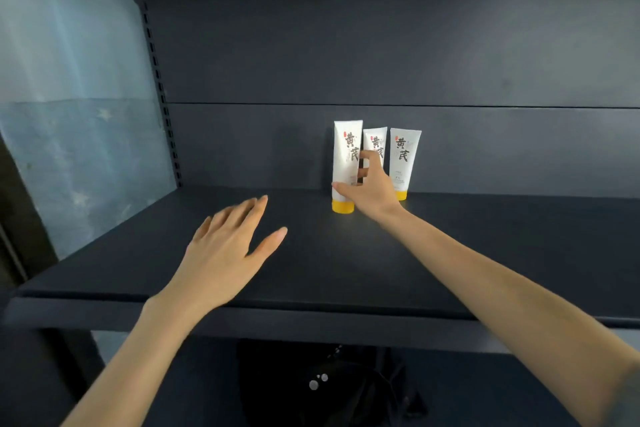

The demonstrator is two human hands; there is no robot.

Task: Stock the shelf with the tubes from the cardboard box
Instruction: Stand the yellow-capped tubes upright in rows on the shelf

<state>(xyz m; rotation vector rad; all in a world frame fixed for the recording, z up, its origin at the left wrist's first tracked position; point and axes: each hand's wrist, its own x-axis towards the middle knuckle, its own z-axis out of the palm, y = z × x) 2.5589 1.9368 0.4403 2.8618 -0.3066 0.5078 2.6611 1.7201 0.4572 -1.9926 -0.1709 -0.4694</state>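
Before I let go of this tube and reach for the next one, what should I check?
1. The front tube upright on its yellow cap: ok.
2. The right hand clear of it: not ok, thumb and fingers curl round the front tube.
3. The left hand free: ok, open above the shelf, holding nothing.
4. The rightmost tube standing: ok.
5. The middle tube standing firmly: cannot tell, its base is hidden behind the right hand.
6. The cardboard box within reach: cannot tell, not in view.
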